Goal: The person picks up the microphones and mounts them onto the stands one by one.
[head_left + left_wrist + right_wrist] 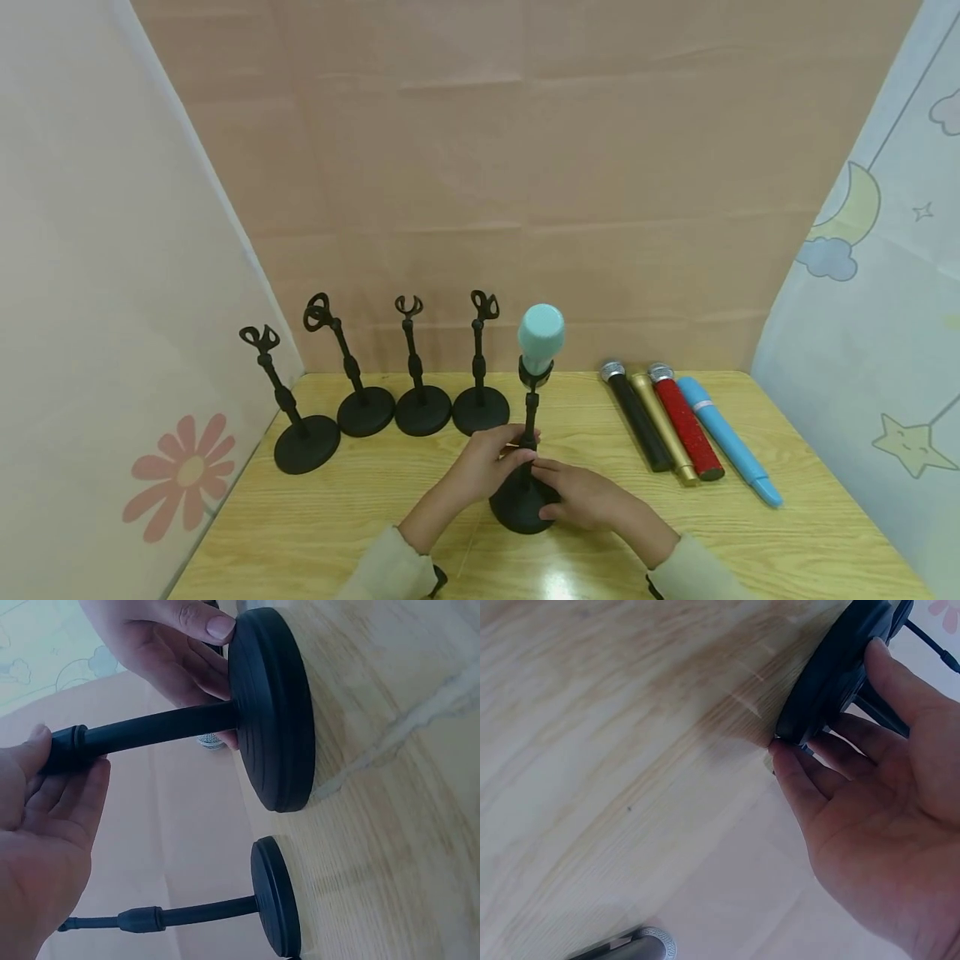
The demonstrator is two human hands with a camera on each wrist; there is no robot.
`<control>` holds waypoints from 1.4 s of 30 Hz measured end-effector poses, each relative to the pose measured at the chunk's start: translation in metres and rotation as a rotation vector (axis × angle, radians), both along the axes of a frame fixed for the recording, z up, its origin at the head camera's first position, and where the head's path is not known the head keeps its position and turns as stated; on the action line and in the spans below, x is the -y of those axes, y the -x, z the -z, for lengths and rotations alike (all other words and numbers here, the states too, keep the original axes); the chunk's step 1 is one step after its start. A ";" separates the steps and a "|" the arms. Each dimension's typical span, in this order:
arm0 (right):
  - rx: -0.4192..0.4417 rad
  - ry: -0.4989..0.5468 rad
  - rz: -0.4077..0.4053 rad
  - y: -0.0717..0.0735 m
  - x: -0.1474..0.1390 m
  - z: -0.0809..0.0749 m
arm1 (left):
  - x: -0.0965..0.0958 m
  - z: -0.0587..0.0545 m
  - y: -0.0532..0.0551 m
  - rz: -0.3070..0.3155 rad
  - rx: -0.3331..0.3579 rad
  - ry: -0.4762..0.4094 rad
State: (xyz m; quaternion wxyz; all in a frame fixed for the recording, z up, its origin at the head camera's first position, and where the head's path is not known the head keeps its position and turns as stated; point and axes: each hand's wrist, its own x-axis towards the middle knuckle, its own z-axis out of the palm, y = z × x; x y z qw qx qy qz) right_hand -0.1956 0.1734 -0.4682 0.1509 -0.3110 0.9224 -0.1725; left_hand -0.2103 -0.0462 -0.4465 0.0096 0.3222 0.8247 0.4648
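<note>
A black desktop microphone stand (517,510) stands on the table in front of the person. In its clip sits a mint-green microphone (542,332), tilted with its rounded end toward the head camera. The left hand (480,465) grips the stand's pole at the collar, thumb on one side and fingers on the other, as the left wrist view shows. At the round base, the right hand (588,497) holds the edge; in the right wrist view its thumb (889,667) lies on the base's top and its fingertips reach the rim near the tabletop.
Several more black stands with unfilled clips, among them a near-left one (306,444), line the table's back left. To the right lie a black microphone (637,421), a gold one (663,429), a red one (686,425) and a blue one (727,437). Cloth walls enclose the table.
</note>
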 end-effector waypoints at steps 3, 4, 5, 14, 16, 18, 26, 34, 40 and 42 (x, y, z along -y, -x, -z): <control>0.006 -0.008 0.008 0.000 0.001 0.000 | -0.001 0.000 -0.001 -0.017 0.012 -0.022; 0.009 -0.008 0.010 0.000 0.001 0.000 | -0.001 0.001 -0.001 -0.021 0.012 -0.028; 0.011 -0.008 0.012 0.000 0.001 0.000 | -0.001 0.001 -0.001 -0.023 0.012 -0.031; 0.016 0.005 0.017 -0.001 0.001 -0.002 | -0.002 0.002 -0.004 -0.070 -0.021 -0.020; 0.017 0.007 0.020 -0.001 0.002 -0.002 | -0.003 0.002 -0.005 -0.089 -0.023 -0.017; 0.019 0.007 0.024 -0.001 0.002 -0.001 | -0.003 0.002 -0.005 -0.108 -0.022 -0.015; 0.020 0.007 0.032 -0.001 0.002 0.001 | -0.005 0.000 -0.004 -0.145 -0.010 -0.051; 0.004 0.004 0.026 -0.001 0.002 0.001 | -0.005 0.000 -0.004 -0.172 -0.008 -0.063; -0.014 -0.004 0.015 -0.001 0.001 0.002 | -0.007 0.001 -0.003 -0.181 0.006 -0.092; -0.014 -0.005 0.014 -0.001 0.001 0.003 | -0.008 0.001 -0.003 -0.183 0.011 -0.101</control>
